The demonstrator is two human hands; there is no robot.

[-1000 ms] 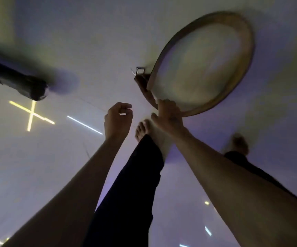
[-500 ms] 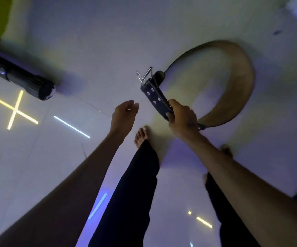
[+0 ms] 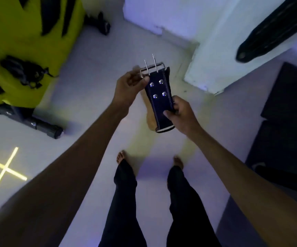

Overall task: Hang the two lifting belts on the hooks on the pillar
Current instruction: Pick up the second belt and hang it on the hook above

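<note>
I hold a dark lifting belt point(image 3: 159, 97) with four rivets in front of me, above the floor. My right hand point(image 3: 180, 114) grips its strap from the right side. My left hand point(image 3: 129, 88) pinches the metal buckle point(image 3: 152, 68) at the top end, whose two prongs point up. The rest of the belt hangs down behind the strap, mostly hidden. A second dark belt point(image 3: 270, 31) hangs against the white pillar point(image 3: 215, 56) at the upper right. No hook is visible.
A yellow machine point(image 3: 24, 41) with black parts stands at the upper left, with a dark cylindrical foot point(image 3: 37, 123) on the floor. Dark mats point(image 3: 287, 122) lie at the right. My bare feet point(image 3: 122, 156) stand on the pale floor below the belt.
The belt has come off the floor and been raised in front of me. My left hand, empty before, has taken the buckle. The view has tilted up, and the pillar has come into sight.
</note>
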